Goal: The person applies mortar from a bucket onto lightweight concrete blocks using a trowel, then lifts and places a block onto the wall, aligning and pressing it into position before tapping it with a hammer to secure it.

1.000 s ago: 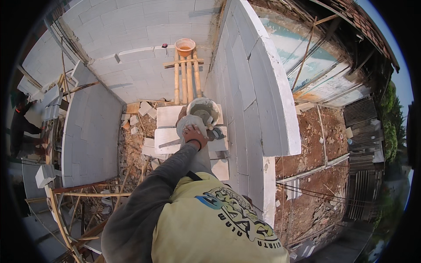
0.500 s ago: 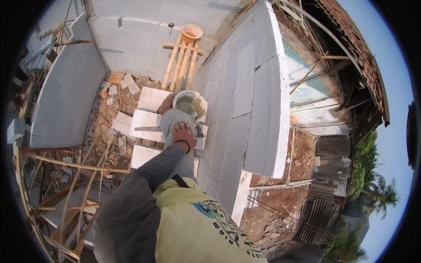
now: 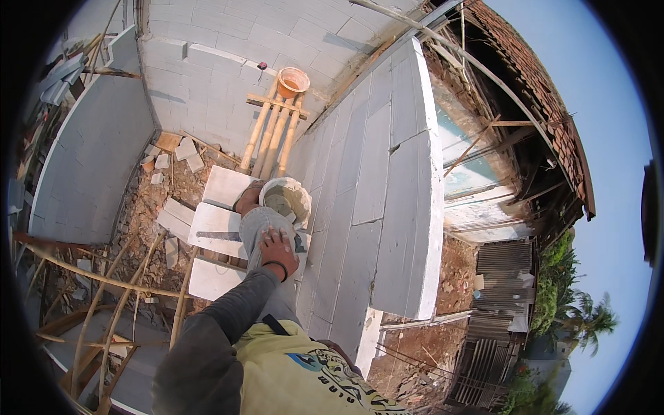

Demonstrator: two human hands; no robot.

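Note:
My left hand lies on my bent knee in grey trousers, its fingers spread and nothing in them. A dark band circles the wrist below a dark grey sleeve. Just beyond the knee stands a pale bucket with grey mortar inside, close against the block wall. My foot is beside the bucket on white lightweight blocks laid across bamboo poles. My right hand is out of view.
An orange basin sits at the far end of the bamboo scaffold poles. To the right rises a grey block wall. Rubble and broken blocks cover the ground at left. Bamboo poles cross at lower left.
The view has shifted, so the walls, bucket and basin appear lower and farther left. My left hand stays on the knee.

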